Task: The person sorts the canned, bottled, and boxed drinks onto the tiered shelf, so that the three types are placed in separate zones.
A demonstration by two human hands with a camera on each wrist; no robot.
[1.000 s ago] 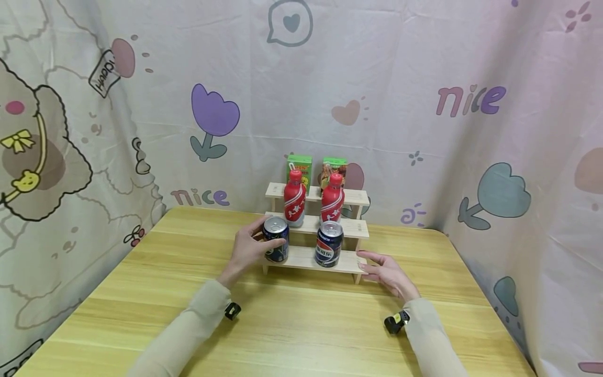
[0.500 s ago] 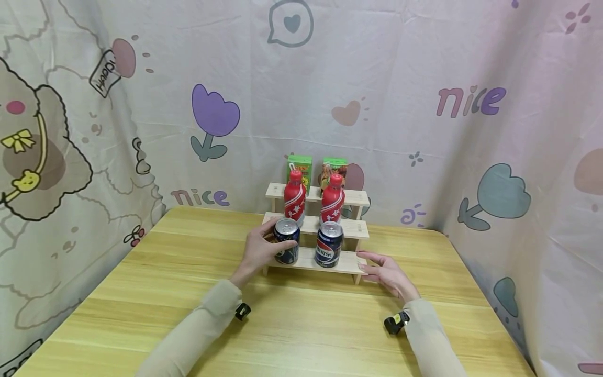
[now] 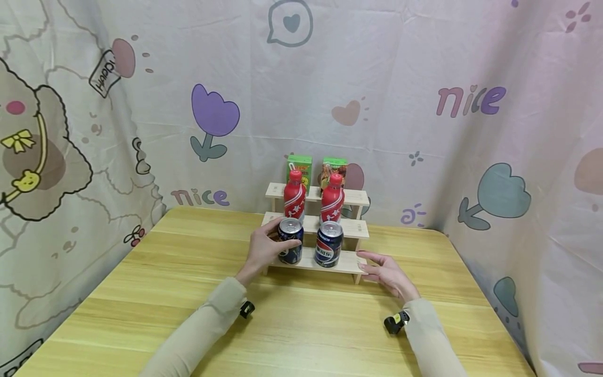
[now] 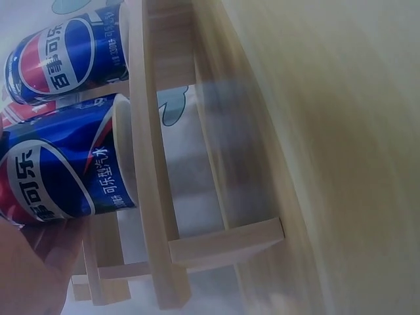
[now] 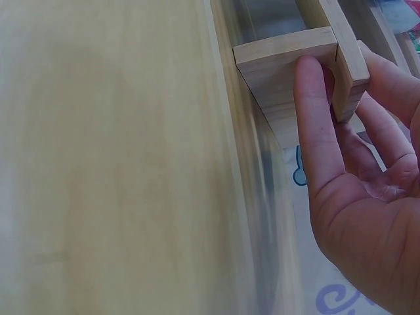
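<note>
My left hand (image 3: 265, 248) grips a blue soda can (image 3: 290, 241) at the left of the lowest step of a small wooden display shelf (image 3: 301, 257). In the left wrist view this can (image 4: 65, 161) is near the board, its pale base partly showing; whether it touches the board I cannot tell. A second blue soda can (image 3: 328, 245) stands upright to its right. My right hand (image 3: 389, 273) holds the right end of the lowest step. In the right wrist view the thumb (image 5: 315, 118) presses the shelf's leg, with other fingers beside the board.
Two red bottles (image 3: 294, 198) (image 3: 332, 199) stand on the middle step. Behind them, two green-topped drink cartons (image 3: 299, 166) (image 3: 335, 164) are on the top step. The shelf rests on a wooden table (image 3: 311, 324), with a printed curtain (image 3: 377, 63) behind.
My left hand has moved the soda can to the right along the lowest step, closer to the other can. The right hand has kept its place on the shelf.
</note>
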